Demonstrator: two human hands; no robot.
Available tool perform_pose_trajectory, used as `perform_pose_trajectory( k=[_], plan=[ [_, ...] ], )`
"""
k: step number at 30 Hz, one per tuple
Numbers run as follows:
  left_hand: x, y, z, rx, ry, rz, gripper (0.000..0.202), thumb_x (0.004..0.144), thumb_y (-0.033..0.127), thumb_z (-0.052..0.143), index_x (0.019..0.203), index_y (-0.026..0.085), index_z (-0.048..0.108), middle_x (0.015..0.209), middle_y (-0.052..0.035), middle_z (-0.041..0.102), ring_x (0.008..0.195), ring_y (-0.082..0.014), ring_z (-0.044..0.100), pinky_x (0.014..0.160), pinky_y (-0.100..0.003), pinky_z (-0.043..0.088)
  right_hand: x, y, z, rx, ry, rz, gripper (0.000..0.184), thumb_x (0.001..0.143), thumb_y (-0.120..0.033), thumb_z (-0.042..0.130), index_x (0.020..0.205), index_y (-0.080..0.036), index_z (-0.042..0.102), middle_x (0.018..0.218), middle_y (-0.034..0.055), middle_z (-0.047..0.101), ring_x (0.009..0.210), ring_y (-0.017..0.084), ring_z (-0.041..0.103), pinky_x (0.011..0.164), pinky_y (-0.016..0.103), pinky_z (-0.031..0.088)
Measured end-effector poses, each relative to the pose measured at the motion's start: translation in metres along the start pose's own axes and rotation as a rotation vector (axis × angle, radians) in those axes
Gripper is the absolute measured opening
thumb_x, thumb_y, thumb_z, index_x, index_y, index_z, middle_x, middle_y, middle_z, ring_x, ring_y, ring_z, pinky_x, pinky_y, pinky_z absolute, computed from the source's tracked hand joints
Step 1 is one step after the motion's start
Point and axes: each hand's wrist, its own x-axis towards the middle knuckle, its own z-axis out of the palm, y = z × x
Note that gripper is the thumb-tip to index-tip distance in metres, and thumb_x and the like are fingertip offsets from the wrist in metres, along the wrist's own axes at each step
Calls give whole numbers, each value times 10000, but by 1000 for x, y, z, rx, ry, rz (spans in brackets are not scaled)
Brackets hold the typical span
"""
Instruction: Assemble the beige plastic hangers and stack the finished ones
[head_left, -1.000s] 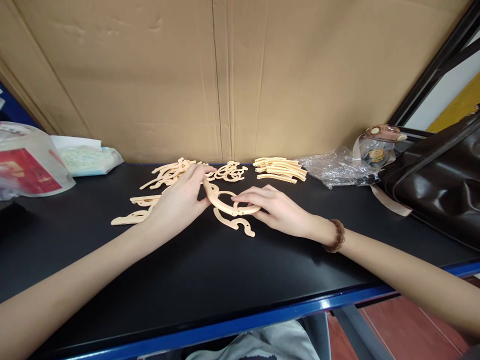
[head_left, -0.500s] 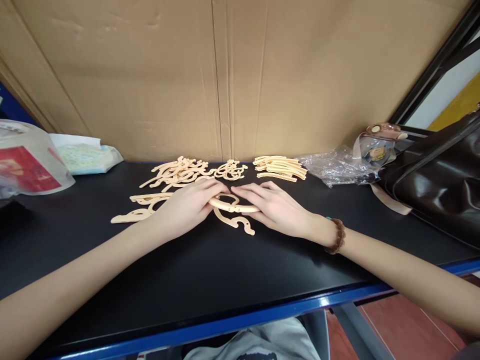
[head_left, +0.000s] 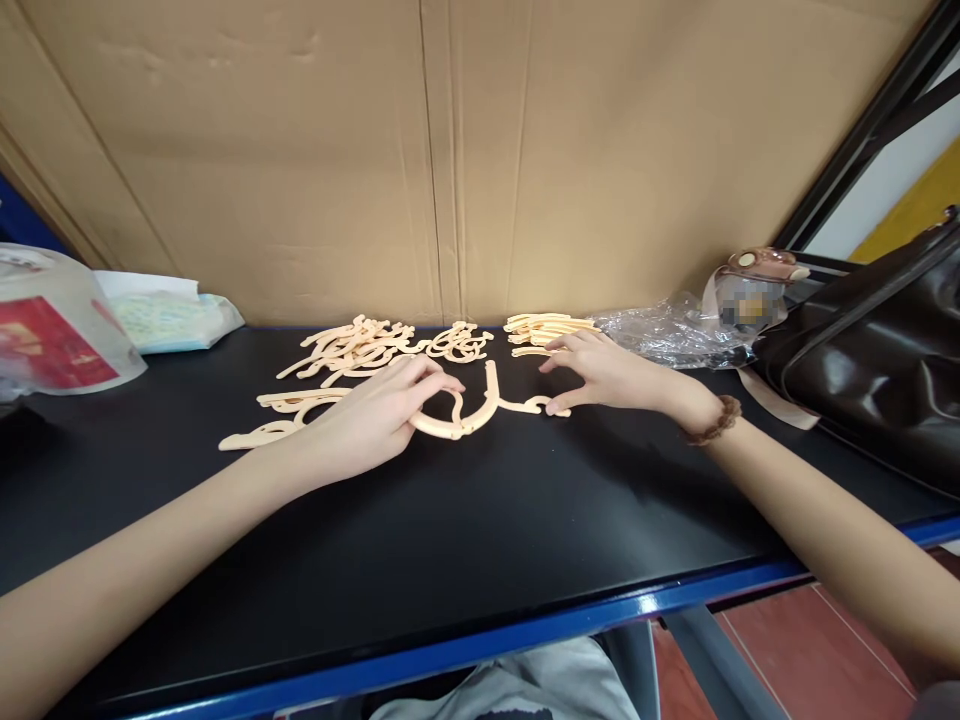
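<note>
One curved beige piece [head_left: 459, 432] is at the middle of the black table [head_left: 480, 560], and I see the left hand [head_left: 382, 410] with its fingers clamped on its left part. On the right hand [head_left: 615, 375], thumb and fingers are apart; from my view I cannot be sure whether the thumb touches the small hooked piece [head_left: 517, 407]. On the far side lie pale strips [head_left: 547, 326].

This is looking like a makeshift assembly spot; whether workshop or home is staying unclear. A blue-edged black bench [head_left: 480, 560] is carrying grouped hanger parts [head_left: 546, 328] toward 12 o'clock, with cardboard sheeting [head_left: 300, 150] standing behind. A leather bag [head_left: 870, 350] is resting at 3 o'clock; red floor tiles [head_left: 787, 650] are showing at 4.
</note>
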Motion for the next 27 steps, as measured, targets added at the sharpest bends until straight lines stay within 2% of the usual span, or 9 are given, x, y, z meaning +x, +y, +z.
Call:
perform_pose_trajectory(
  k=[2, 4, 9, 13, 15, 17, 21, 23, 27],
  plan=[
    [-1, 4, 1, -42, -34, 23, 604, 657, -47, 340, 1169, 218, 520, 1144, -72, 490, 1093, -214, 490, 892, -328, 445, 1, 4, -4, 11, -48, -29, 271, 822, -427, 654, 977, -215, 720, 1073, 97, 618, 1072, 290, 537, 950, 454, 401],
    [-2, 5, 2, -74, -71, 38, 605, 633, -61, 338, 1133, 228, 521, 1157, -64, 483, 1116, -209, 474, 896, -317, 447, 3, 1, -5, 45, -62, -72, 146, 854, -307, 626, 914, -233, 736, 971, 71, 616, 967, 242, 555, 880, 393, 422],
    [-5, -2, 2, -181, -186, 92, 641, 680, -69, 332, 1172, 294, 524, 1328, -24, 415, 1279, -205, 360, 1030, -352, 384, 7, -14, 2, 219, -40, -172, 177, 868, -167, 574, 832, -227, 737, 910, 42, 595, 864, 168, 558, 773, 277, 432],
    [-4, -2, 2, -224, -175, 42, 447, 802, 20, 350, 1080, 277, 588, 1373, -7, 416, 1310, -217, 347, 1078, -374, 347, 7, -21, 2, 241, 2, -129, 224, 890, -120, 485, 864, -194, 694, 907, 37, 626, 830, 145, 578, 720, 240, 421],
    [-1, 4, 2, -221, -114, -59, 314, 889, 132, 347, 1038, 238, 602, 1314, -32, 486, 1253, -223, 421, 1055, -373, 375, 6, -27, -2, 149, 57, -3, 189, 900, -143, 473, 902, -182, 658, 872, 27, 651, 776, 141, 585, 677, 239, 399],
    [1, 14, 3, -216, -89, -147, 294, 949, 300, 356, 1100, 216, 594, 1284, -53, 527, 1203, -230, 478, 1034, -381, 402, 4, -34, -6, -2, 85, 144, 158, 914, -260, 505, 894, -171, 634, 831, 31, 665, 714, 151, 584, 612, 248, 361],
    [1, 32, 5, -224, -192, -170, 534, 890, 564, 459, 1316, 244, 498, 1432, -46, 442, 1276, -267, 444, 1003, -392, 442, 2, -48, -9, -250, -13, 338, 502, 853, -626, 502, 751, -152, 631, 675, 69, 648, 631, 204, 581, 539, 279, 275],
    [0, 39, 6, -258, -241, -121, 583, 879, 535, 500, 1381, 247, 432, 1501, -42, 365, 1363, -271, 346, 1036, -389, 419, 2, -51, -9, -215, -81, 337, 504, 833, -635, 524, 723, -157, 639, 641, 61, 639, 618, 197, 579, 534, 275, 270],
    [-2, 45, -1, -371, -342, 5, 506, 875, 209, 487, 1372, 271, 418, 1540, -17, 305, 1433, -221, 225, 1091, -372, 356, 2, -46, -9, -72, -115, 170, 228, 876, -347, 547, 806, -164, 664, 724, 47, 661, 668, 164, 582, 574, 255, 302]
  ],
)
